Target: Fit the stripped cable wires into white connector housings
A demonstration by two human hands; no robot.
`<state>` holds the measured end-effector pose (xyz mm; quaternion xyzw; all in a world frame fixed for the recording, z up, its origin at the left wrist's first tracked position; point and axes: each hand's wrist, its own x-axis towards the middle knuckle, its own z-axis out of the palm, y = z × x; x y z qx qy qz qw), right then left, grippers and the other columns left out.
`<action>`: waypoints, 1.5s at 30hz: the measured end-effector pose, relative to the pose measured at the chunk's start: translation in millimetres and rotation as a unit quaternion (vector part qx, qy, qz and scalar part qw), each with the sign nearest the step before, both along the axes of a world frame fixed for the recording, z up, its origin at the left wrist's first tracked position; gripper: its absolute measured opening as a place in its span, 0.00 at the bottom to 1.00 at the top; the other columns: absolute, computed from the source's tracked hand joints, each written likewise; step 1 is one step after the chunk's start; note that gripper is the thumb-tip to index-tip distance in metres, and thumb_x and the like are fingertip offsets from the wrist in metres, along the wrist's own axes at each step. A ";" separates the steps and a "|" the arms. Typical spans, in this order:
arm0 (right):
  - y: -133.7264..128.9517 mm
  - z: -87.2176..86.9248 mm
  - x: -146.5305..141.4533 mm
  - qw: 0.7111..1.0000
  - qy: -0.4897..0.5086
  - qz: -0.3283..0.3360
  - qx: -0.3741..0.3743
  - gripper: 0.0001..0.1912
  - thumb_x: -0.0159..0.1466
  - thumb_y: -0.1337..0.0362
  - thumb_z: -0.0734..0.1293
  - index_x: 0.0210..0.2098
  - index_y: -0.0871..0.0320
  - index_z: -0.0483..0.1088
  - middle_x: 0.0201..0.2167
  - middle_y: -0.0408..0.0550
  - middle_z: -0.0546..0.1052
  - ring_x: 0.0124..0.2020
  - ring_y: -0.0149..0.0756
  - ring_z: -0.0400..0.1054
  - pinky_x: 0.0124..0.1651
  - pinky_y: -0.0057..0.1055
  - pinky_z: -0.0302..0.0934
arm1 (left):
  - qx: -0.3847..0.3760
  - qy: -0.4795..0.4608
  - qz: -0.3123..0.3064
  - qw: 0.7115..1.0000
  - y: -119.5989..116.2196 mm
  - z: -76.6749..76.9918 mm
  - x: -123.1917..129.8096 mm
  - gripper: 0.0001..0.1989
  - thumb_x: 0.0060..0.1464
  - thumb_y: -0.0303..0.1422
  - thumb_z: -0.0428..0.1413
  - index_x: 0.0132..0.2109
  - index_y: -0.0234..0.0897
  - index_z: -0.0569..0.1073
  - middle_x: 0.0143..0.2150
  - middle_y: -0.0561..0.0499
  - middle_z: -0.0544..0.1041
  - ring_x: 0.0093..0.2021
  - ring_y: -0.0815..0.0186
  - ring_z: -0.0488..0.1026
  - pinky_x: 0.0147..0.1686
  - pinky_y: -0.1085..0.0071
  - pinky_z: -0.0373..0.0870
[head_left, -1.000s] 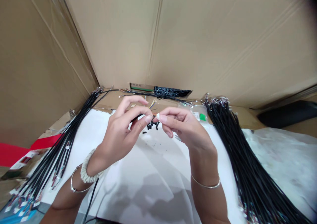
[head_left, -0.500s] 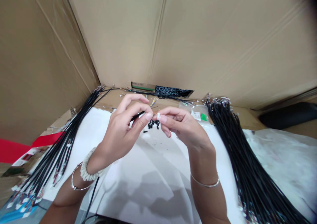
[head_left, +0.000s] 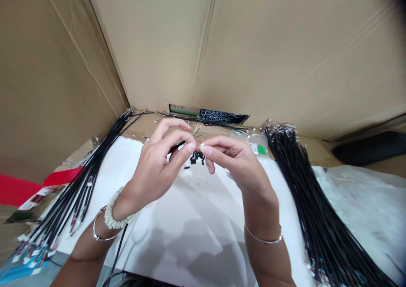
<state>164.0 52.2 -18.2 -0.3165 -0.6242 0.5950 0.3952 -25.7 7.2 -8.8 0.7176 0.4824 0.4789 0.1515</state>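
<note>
Between thumb and forefinger, my left hand (head_left: 161,162) pinches a black cable (head_left: 176,146) close to its end. Thin coloured wires come out of that end toward the right. My right hand (head_left: 236,160) pinches a small white connector (head_left: 202,147) at the wires, and the fingertips of both hands nearly meet. Whether every wire sits inside the connector is too small to tell. Just below the fingertips, several short black tube pieces (head_left: 197,157) lie in a little pile on the white work surface (head_left: 190,219).
A thick bundle of black cables (head_left: 304,185) lies on the right, beside clear plastic sheeting (head_left: 368,206). Another cable bundle (head_left: 95,160) runs along the left. Behind the hands are an open bag of black rings (head_left: 218,116) and a cardboard wall (head_left: 247,46).
Both hands keep their pinch almost in place. The right fingers have shifted slightly around the white connector, and the camera view has moved a little.
</note>
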 end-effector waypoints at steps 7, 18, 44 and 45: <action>-9.0 1.2 -5.3 0.995 -0.038 -0.064 0.070 0.10 0.65 0.56 0.73 0.35 0.56 0.78 0.18 0.40 0.74 0.20 0.30 0.64 0.26 0.30 0.57 | 0.008 0.000 0.001 1.000 -1.0 -1.3 0.5 0.05 0.66 0.31 0.56 0.40 0.39 0.75 0.50 0.48 0.73 0.42 0.69 0.73 0.29 0.77 0.68; -15.5 1.3 -6.0 0.984 -0.084 -0.069 0.138 0.10 0.70 0.57 0.68 0.35 0.56 0.74 0.19 0.39 0.74 0.20 0.28 0.60 0.25 0.31 0.52 | 0.009 -0.007 0.002 1.000 -1.0 -1.0 1.8 0.05 0.66 0.32 0.57 0.39 0.38 0.75 0.50 0.48 0.73 0.43 0.69 0.72 0.29 0.77 0.67; -13.0 -1.5 -6.1 0.985 -0.047 -0.060 0.156 0.08 0.71 0.60 0.67 0.35 0.55 0.73 0.19 0.36 0.73 0.20 0.25 0.61 0.24 0.25 0.54 | 0.062 -0.007 0.018 0.998 3.0 -1.8 5.8 0.03 0.64 0.30 0.60 0.38 0.37 0.77 0.47 0.47 0.74 0.42 0.68 0.71 0.27 0.79 0.65; -12.7 -1.5 -5.6 0.981 -0.053 -0.069 0.173 0.07 0.71 0.61 0.67 0.36 0.55 0.73 0.19 0.36 0.73 0.20 0.25 0.62 0.24 0.25 0.54 | 0.070 -0.009 0.020 0.997 4.4 -2.7 5.4 0.03 0.63 0.30 0.61 0.38 0.37 0.77 0.47 0.47 0.74 0.42 0.69 0.71 0.26 0.79 0.65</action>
